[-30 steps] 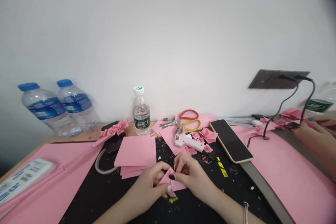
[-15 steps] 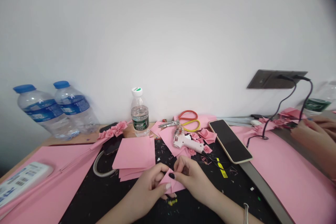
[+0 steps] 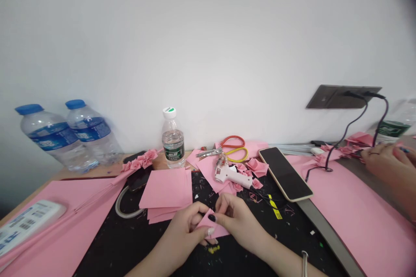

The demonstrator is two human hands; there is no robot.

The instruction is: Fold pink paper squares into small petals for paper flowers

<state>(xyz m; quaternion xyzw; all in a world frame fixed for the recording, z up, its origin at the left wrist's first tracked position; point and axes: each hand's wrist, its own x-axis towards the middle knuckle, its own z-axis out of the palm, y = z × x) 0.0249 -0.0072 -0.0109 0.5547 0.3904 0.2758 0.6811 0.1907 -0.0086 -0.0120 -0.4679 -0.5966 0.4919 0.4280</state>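
My left hand [image 3: 185,229] and my right hand [image 3: 237,221] meet low in the middle, both pinching a small folded piece of pink paper [image 3: 212,228] over a black cutting mat [image 3: 292,233]. Its folds are partly hidden by my fingers. Just beyond my left hand lies a stack of pink paper squares [image 3: 165,192]. A white glue gun [image 3: 230,175] rests beyond my right hand, among small pink paper roses [image 3: 256,166].
Orange-and-yellow-handled scissors [image 3: 224,149] and a phone [image 3: 285,174] lie at the back. Several water bottles [image 3: 172,138] stand left. A co-worker's hands [image 3: 386,160] work on pink paper at right. Large pink sheets [image 3: 357,212] cover both sides, and cables run from a wall socket [image 3: 341,97].
My hands stay almost still on the folded paper. The view has shifted slightly, and the co-worker's hands have moved a little at the right.
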